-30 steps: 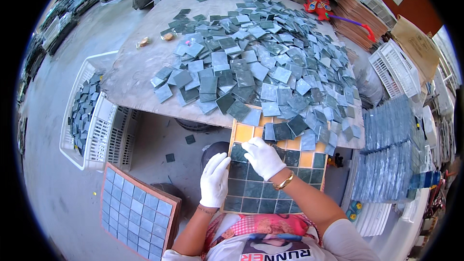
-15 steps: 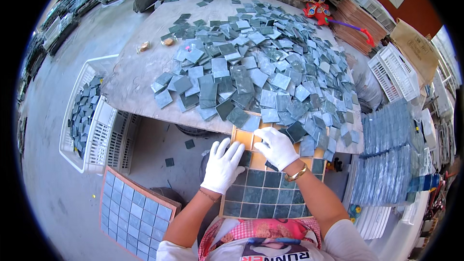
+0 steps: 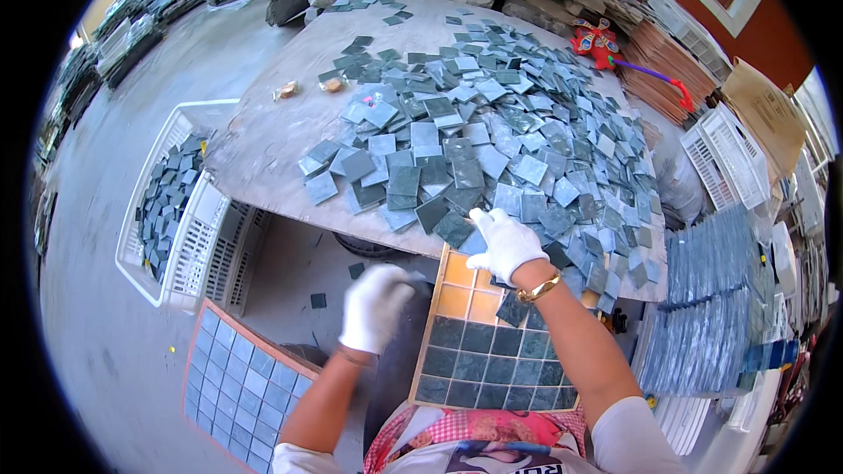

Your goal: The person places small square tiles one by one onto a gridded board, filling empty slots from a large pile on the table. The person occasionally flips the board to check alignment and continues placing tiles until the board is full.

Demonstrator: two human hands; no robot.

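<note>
A wooden grid tray (image 3: 428, 333) lies in front of me, its lower rows filled with dark green-grey square stone tiles (image 3: 479, 340). Bare yellow cells (image 3: 454, 301) show in its upper left, and one loose tile (image 3: 511, 308) rests askew there. My right hand (image 3: 507, 248), in a white glove, is over the tray's top edge, thumb and forefinger apart, fingertips by a dark tile (image 3: 454, 229) at the pile's near edge. Its other fingers are partly hidden. Left of the tray, my gloved left hand (image 3: 373, 309) is smeared by motion, its fingers unclear.
A large heap of loose tiles (image 3: 527, 167) covers the table (image 3: 263, 145). White crates (image 3: 211, 241) stand at left, one holding tiles. A filled tile panel (image 3: 237, 377) leans below them. Stacked slabs (image 3: 716, 298) stand at right, and a red toy (image 3: 597, 44) lies at the back.
My left hand has moved off the tray's upper left to the left. My right hand has reached up from the cells to the pile's edge. The whole view has shifted slightly.
</note>
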